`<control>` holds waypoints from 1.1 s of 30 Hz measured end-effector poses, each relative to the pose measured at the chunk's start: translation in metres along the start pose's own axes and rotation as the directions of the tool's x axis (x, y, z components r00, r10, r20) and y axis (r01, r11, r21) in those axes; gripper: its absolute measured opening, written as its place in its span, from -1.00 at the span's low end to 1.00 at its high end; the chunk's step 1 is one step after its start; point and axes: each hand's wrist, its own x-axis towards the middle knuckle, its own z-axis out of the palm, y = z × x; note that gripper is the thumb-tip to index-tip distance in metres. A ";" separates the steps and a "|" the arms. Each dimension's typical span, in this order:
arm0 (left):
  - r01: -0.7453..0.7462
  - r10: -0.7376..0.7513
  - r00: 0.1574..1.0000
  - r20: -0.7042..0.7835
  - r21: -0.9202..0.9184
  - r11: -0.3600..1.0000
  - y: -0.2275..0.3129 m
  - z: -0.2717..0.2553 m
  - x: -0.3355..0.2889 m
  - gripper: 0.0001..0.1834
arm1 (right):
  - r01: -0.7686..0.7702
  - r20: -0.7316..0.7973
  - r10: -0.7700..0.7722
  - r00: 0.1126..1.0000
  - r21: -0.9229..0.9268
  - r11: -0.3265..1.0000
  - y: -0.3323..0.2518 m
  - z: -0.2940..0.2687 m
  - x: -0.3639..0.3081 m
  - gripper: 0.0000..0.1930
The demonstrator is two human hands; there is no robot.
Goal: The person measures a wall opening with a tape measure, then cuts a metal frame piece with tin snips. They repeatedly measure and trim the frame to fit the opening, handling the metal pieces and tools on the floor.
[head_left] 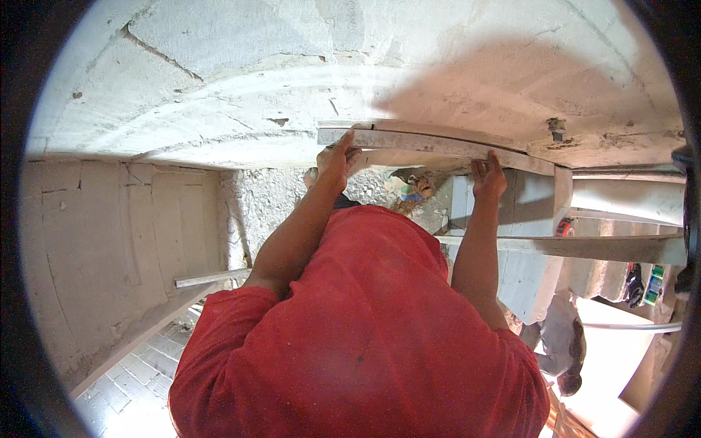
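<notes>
As the left hand point(337, 159) clamps the long pale bar point(423, 142) near its left end, the right hand point(489, 177) grips it farther along; along the wall point(241, 87) it stretches, long axis left to right, right end lower in view!

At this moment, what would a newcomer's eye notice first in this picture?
The red shirt fills the lower middle. Above it, the left hand and right hand touch a long pale bar running along the wall. A dark shadow falls on the wall, upper right.
</notes>
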 end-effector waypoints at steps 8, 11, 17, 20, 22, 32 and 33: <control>0.125 -0.125 0.992 -0.005 -0.035 0.991 0.007 -0.012 0.003 -0.45 | 0.029 -0.006 -0.029 1.000 -0.008 1.000 0.004 -0.003 0.004 -0.64; 0.052 -0.049 0.997 -0.054 0.042 0.998 0.011 -0.021 0.006 -0.40 | 0.180 0.133 -0.162 0.978 -0.131 0.975 0.007 -0.010 0.003 -0.66; 0.051 -0.055 0.998 -0.028 -0.138 0.989 0.004 -0.023 0.013 -0.47 | 0.027 0.094 -0.025 0.995 -0.017 0.999 0.004 -0.006 -0.001 -0.52; 0.082 -0.089 0.996 -0.022 -0.205 0.975 -0.001 -0.020 0.024 -0.55 | -0.005 0.096 0.002 0.995 0.027 1.000 0.011 -0.001 -0.002 -0.60; 0.091 -0.097 0.995 -0.011 -0.252 0.963 -0.004 -0.021 0.030 -0.58 | -0.035 0.055 0.029 0.998 0.114 0.993 0.020 -0.001 -0.001 -0.67; 0.093 -0.079 0.995 0.056 -0.303 0.949 0.003 -0.020 0.031 -0.65 | -0.034 0.201 0.011 0.980 0.114 0.993 0.046 0.006 -0.005 -0.52; 0.063 -0.058 0.998 0.027 -0.281 0.958 0.004 -0.020 0.029 -0.64 | -0.051 0.202 0.026 0.979 0.121 0.991 0.043 0.009 -0.011 -0.53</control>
